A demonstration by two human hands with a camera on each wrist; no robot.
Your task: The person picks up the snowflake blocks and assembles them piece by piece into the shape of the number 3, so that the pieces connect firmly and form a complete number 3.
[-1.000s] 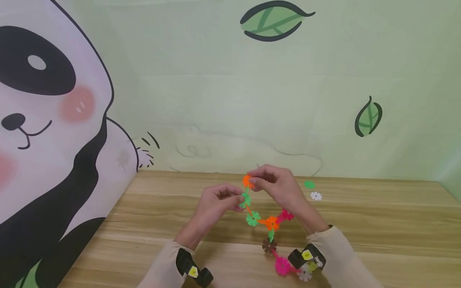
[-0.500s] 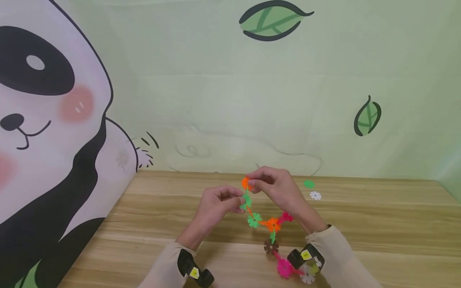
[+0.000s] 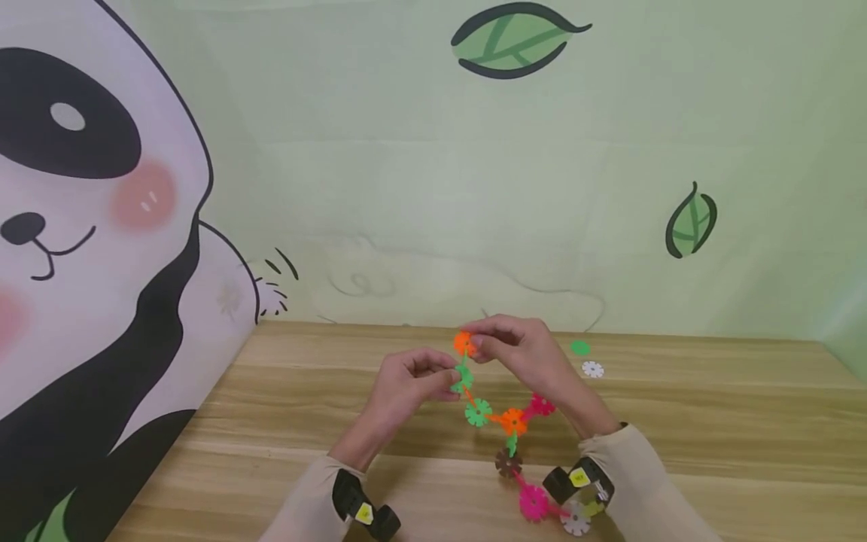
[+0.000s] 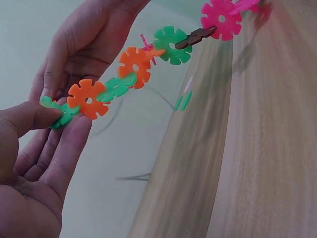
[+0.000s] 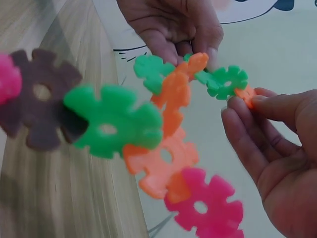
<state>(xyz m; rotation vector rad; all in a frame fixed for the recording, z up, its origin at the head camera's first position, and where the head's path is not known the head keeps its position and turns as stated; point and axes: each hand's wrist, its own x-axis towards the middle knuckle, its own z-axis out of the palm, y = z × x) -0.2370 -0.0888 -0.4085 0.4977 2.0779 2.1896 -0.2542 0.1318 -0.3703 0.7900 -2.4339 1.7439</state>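
A chain of slotted plastic snowflake discs hangs above the table between both hands. My left hand (image 3: 413,380) pinches a green disc (image 4: 64,115) near the chain's upper end. Just above it, my right hand (image 3: 524,350) pinches the orange end disc (image 5: 245,95), which joins the top through another green disc (image 5: 227,83). Lower down come a green disc (image 3: 478,412), an orange disc (image 3: 514,422) with a pink branch (image 3: 541,404), a brown disc (image 3: 508,463), a pink disc (image 3: 534,502) and a pale disc (image 3: 576,519). The right wrist partly hides a yellowish disc.
A loose green disc (image 3: 579,348) and a white disc (image 3: 592,369) lie on the wooden table (image 3: 731,421) near its back edge. Behind it hangs a pale green backdrop (image 3: 379,188) with a printed panda at the left. Each wrist carries a small black camera (image 3: 364,512).
Both hands keep their pinch in nearly the same place. The hanging lower part of the chain has swayed slightly.
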